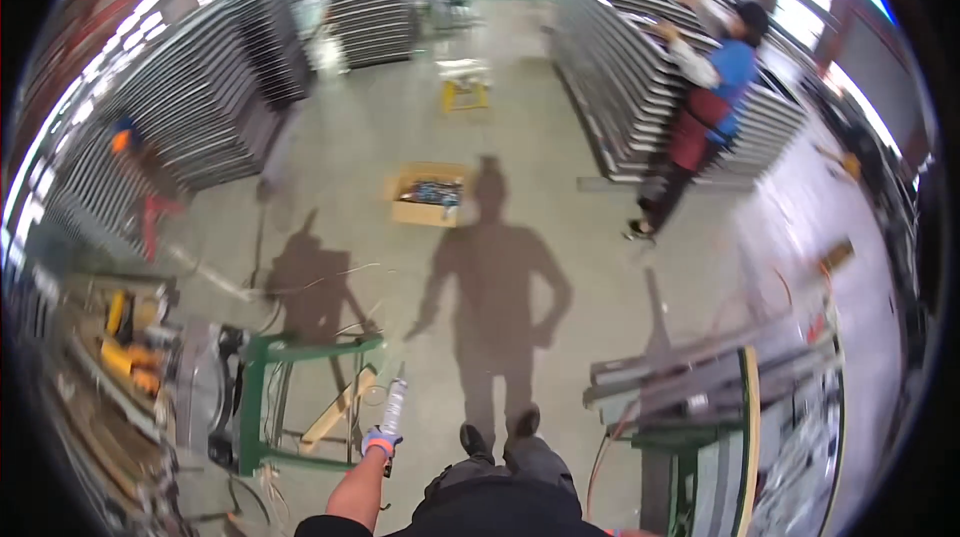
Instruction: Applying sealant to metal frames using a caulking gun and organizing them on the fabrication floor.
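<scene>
My left hand (380, 441), in a glove with a bluish back and an orange cuff, is closed round the lower end of a caulking gun (395, 403). Its pale tube points away from me, with the narrow nozzle at the far end. Just left of the gun stands a green metal frame (252, 402) with a wooden strip (340, 407) lying across it. Only a sliver of my right hand (618, 533) shows at the lower edge, beside my waist, and its fingers are hidden.
Ahead on the floor sits an open cardboard box (428, 209) of small parts, with a yellow stand (465, 95) beyond. A person (710, 102) works at stacked metal frames (620, 67). Metal profiles (690, 392) rest at right; yellow power tools (125, 352) lie at left.
</scene>
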